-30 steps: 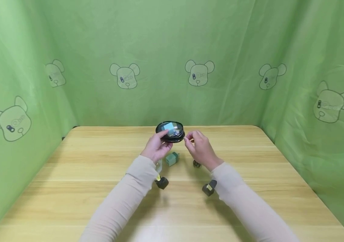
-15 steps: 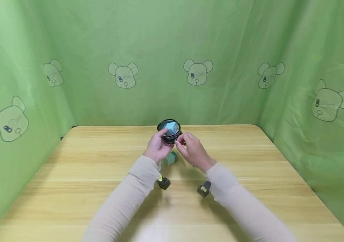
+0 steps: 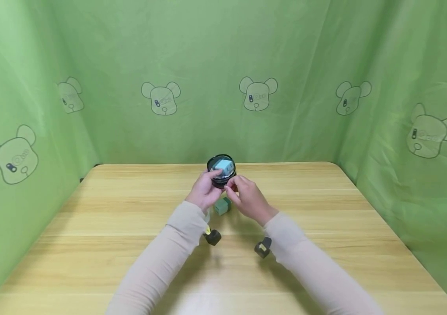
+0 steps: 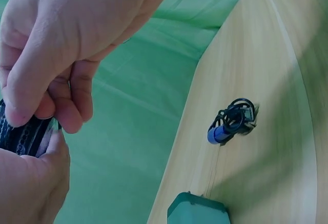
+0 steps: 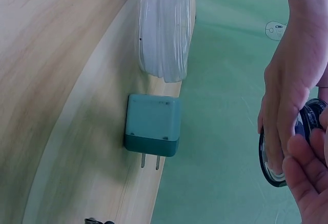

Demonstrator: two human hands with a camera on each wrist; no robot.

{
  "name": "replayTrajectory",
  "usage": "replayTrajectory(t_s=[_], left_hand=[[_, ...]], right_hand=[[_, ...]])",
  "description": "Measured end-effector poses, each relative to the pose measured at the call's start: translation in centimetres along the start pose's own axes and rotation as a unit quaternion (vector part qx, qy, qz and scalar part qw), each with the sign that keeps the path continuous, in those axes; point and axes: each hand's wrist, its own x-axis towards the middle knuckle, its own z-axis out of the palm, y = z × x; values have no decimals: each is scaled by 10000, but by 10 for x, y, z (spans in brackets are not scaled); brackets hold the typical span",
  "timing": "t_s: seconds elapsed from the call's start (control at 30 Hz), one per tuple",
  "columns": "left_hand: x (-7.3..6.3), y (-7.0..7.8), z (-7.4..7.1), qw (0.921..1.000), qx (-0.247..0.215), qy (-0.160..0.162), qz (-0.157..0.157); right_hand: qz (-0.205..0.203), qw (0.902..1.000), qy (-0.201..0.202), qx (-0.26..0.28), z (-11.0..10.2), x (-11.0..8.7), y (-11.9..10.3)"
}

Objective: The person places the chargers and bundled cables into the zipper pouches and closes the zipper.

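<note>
Above the table, my left hand grips a round black zip case with a see-through lid, thumb on top. A light-blue block shows through that lid. Thumb and fingers of my right hand pinch the case's near right edge. In the left wrist view they sit on its black zip edge; the zip pull itself is hidden. Beneath the hands, a green plug charger lies on the table, its two prongs visible in the right wrist view.
A black cable bundle with a blue end lies beyond the charger in the left wrist view. Something white in clear wrap stands beside the charger. Green curtains surround the wooden table at the back and sides.
The case has turned and shifted slightly in my left hand. My right hand has moved left and a little down along its edge, now nearer my left hand.
</note>
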Motion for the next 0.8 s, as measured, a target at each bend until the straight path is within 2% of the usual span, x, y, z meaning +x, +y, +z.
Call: replayTrajectory(t_s=[0.2,0.4,0.6,0.8], left_hand=[[-2,6,-4,9996,57,78,-252],[-3,7,-5,9991,256,149,-295],[-3,5,-1,9993,231,267,-151],[-4,0,4,9987,58,489,123]], right_hand=[[-155,9999,-4,16,1,-1,0],[-291,9996,54,-11,1,-4,1],[-346,9991,185,-128,0,-5,2],[-445,9964,483,-542,2,-2,2]])
